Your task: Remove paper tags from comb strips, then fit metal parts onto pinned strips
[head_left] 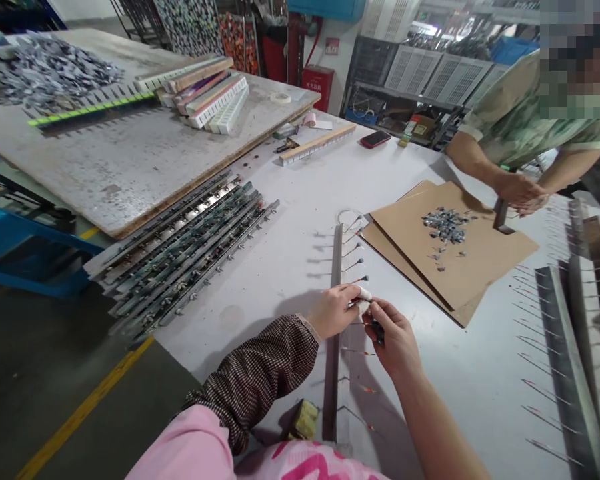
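In front of me a long narrow metal bar [331, 387] lies on the white table, with a row of thin wires sticking out to its right. The far wires carry small grey-blue pieces [365, 278]; the near ones end in bare reddish tips. My left hand [335, 312] is closed over the bar, white wrapping on its fingertips, pinching at one of the wires. Against those fingertips, my right hand [394, 337] is closed too, thumb and forefinger together at the wire's end. Several small dark grey pieces [377, 331] are held in its curled fingers. The exact contact point is hidden.
Brown cardboard sheets [415, 237] bear a pile of small grey pieces [447, 225]. Stacked metal bars [180, 247] lie left, wired bars [555, 347] right. A yellow block [305, 420] sits near me. Across the table a co-worker's hands [523, 193] hold a dark bar.
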`<action>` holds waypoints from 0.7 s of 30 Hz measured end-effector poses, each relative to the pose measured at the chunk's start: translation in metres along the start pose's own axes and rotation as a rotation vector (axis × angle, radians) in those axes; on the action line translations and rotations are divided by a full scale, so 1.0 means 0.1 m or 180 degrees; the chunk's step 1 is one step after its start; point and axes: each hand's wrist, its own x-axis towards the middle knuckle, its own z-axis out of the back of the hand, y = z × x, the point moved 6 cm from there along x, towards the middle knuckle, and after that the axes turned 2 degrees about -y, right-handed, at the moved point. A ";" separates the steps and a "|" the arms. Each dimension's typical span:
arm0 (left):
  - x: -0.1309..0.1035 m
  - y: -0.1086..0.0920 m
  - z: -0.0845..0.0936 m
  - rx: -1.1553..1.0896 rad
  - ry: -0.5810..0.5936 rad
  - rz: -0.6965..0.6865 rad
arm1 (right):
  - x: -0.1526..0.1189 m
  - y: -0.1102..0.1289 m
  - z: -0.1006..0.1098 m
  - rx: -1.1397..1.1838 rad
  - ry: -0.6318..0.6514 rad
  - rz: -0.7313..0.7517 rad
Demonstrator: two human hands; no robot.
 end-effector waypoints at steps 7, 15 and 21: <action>-0.14 0.07 -0.05 -0.0400 -0.0074 0.0250 | 0.03 0.21 0.08 -0.0287 0.0100 0.0523; -0.14 0.10 -0.05 -0.0128 -0.0095 0.0379 | -0.01 0.22 -0.02 -0.0566 0.0326 0.0789; -0.15 0.12 -0.06 -0.0028 -0.0123 0.0416 | -0.02 0.25 -0.06 -0.0680 0.0311 0.0999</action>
